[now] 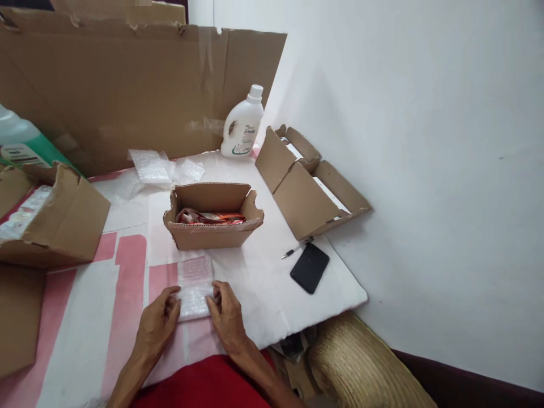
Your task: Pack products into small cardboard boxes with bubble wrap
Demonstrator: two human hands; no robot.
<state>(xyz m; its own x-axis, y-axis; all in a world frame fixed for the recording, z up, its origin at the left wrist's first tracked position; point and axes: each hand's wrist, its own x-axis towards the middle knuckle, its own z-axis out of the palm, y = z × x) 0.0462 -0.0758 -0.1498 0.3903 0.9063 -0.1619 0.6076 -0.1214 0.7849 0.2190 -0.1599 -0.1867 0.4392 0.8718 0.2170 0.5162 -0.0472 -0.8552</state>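
Observation:
A strip of clear bubble wrap (194, 296) lies on the table near its front edge. Its near part looks doubled over, while the far part is a single see-through layer. My left hand (157, 318) grips its left edge between thumb and fingers. On the opposite edge, my right hand (226, 311) pinches the wrap the same way. Just beyond stands an open cardboard box (210, 236) with red and orange packets (212, 218) inside. Whether anything is wrapped within the folded part, I cannot make out.
More bubble wrap (151, 167) lies at the back. A white jug (242, 129) stands against a tall cardboard sheet (119, 85). To the right are cardboard boxes (304, 201), a pen (293, 250) and a black phone-like object (310, 268). Another box (76, 221) is at left.

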